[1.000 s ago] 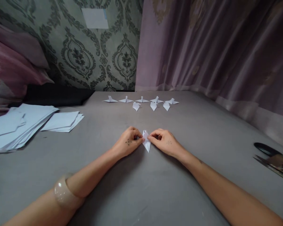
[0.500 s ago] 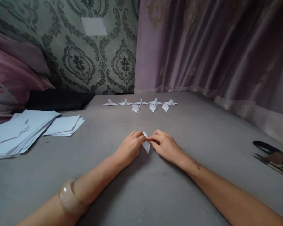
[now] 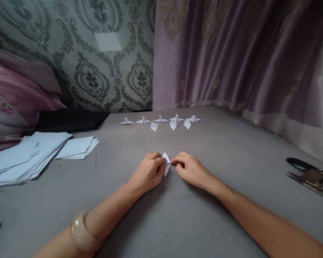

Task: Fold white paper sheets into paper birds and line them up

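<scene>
A small folded white paper (image 3: 165,157), shaped like a narrow diamond, lies on the grey tabletop between my hands. My left hand (image 3: 150,170) is closed on its left side, with the thumb and fingers covering part of it. From the right, my right hand (image 3: 190,170) has thumb and forefinger pinched at the paper's right corner. Farther back stand several white origami cranes (image 3: 160,119) in a row with wings spread. In front of them sit three folded paper pieces (image 3: 173,125) with pointed ends.
At the left lie a stack of white paper sheets (image 3: 47,150) and a smaller stack of paper squares (image 3: 78,147). Black cloth (image 3: 70,120) is behind them. On the right edge are scissors (image 3: 301,165) beside a brown item. A purple curtain (image 3: 204,64) hangs behind.
The paper between my hands has turned slightly and now shows a pointed top. My right hand has drawn a little to the right. The whole view has shifted slightly.
</scene>
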`<state>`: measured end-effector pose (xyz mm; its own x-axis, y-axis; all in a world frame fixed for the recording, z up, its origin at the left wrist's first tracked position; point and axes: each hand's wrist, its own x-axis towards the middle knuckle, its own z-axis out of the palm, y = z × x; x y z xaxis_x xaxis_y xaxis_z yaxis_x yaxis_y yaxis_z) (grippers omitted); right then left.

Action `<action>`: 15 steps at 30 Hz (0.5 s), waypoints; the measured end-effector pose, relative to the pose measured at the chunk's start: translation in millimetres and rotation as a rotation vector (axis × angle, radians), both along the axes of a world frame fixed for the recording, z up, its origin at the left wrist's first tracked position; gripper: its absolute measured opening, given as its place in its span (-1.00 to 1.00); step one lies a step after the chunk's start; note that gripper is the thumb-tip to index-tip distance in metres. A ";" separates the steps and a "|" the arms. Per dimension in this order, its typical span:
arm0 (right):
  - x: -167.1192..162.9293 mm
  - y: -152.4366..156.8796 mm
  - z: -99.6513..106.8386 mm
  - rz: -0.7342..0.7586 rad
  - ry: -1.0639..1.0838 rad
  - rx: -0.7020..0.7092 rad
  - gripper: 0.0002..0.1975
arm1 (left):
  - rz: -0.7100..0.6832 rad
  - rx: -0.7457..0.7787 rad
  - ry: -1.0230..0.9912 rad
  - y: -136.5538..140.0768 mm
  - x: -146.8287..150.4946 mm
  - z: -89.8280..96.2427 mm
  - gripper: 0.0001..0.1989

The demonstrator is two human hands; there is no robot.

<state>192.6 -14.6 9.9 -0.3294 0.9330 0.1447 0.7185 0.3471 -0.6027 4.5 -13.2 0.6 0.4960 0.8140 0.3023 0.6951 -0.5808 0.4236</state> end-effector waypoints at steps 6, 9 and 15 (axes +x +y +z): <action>-2.5 1.3 -1.4 -0.014 0.115 -0.084 -0.63 | 0.085 0.031 0.120 -6.0 5.2 2.3 -0.68; -4.5 -1.5 -0.9 -0.006 0.132 -0.051 -0.61 | 0.119 0.068 0.146 -4.2 9.5 1.7 -0.77; -5.8 -2.6 -1.6 0.024 0.183 -0.003 -0.54 | 0.204 0.041 0.142 3.3 18.5 4.4 -0.79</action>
